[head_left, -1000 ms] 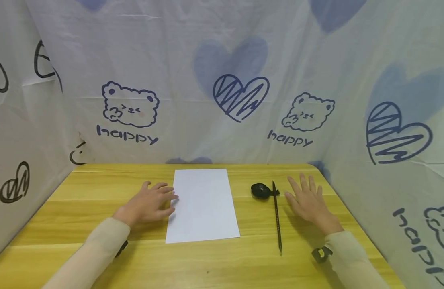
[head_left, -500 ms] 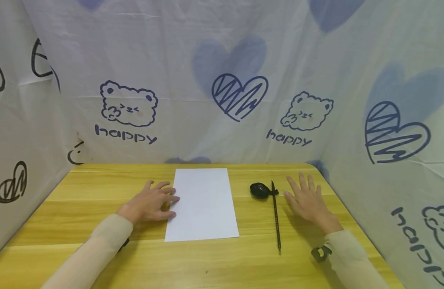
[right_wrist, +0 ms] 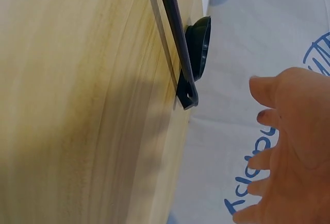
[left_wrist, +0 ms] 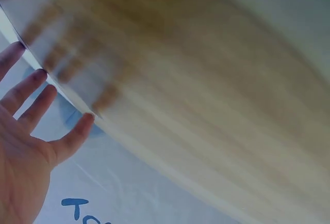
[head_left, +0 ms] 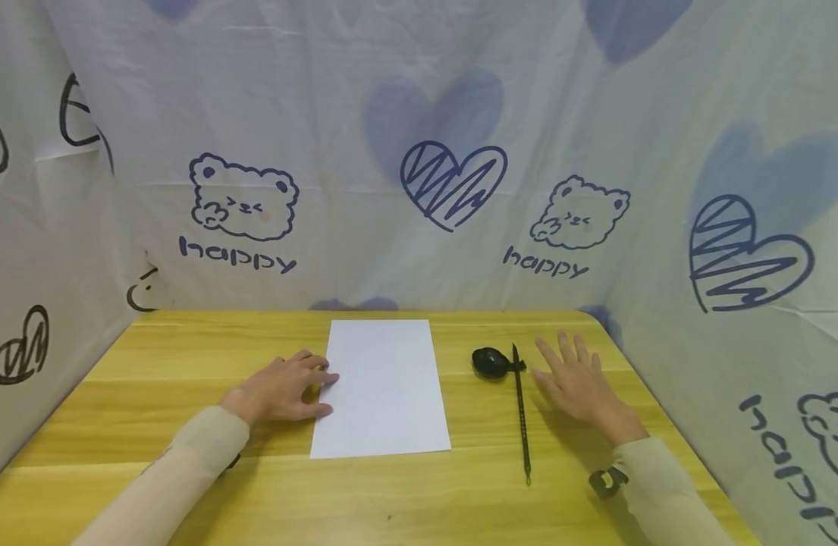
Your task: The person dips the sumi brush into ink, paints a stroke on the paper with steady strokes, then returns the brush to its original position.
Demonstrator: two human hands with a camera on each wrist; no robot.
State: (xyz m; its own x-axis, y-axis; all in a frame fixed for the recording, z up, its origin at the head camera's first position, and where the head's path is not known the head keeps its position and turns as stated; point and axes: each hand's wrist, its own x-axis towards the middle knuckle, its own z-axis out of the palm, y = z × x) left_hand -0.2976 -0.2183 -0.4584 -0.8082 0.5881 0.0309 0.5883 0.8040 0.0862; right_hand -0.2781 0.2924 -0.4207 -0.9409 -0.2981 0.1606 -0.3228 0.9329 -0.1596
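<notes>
A blank white sheet of paper (head_left: pixel 387 394) lies on the wooden table. My left hand (head_left: pixel 278 390) rests at its left edge, fingers spread and a few tips over the paper. In the left wrist view, the fingertips of this hand (left_wrist: pixel 26 152) meet the sheet's edge. Right of the paper, a thin dark writing brush (head_left: pixel 522 425) leans its tip end on the handle of a small black ink dish (head_left: pixel 490 362). My right hand (head_left: pixel 575 388) is spread to the right of the brush, holding nothing. The right wrist view shows this hand (right_wrist: pixel 296 141) apart from brush and dish.
The yellow wood-grain table (head_left: pixel 405 500) has a back edge against a white cloth (head_left: pixel 350 227) printed with hearts and bears. Cloth also hangs on both sides. Each wrist carries a dark strap, the right strap (head_left: pixel 607 481) showing more plainly.
My left fingers have lowered a little toward the paper's edge. The right hand has shifted slightly left, toward the brush. Paper, brush and dish stay where they were.
</notes>
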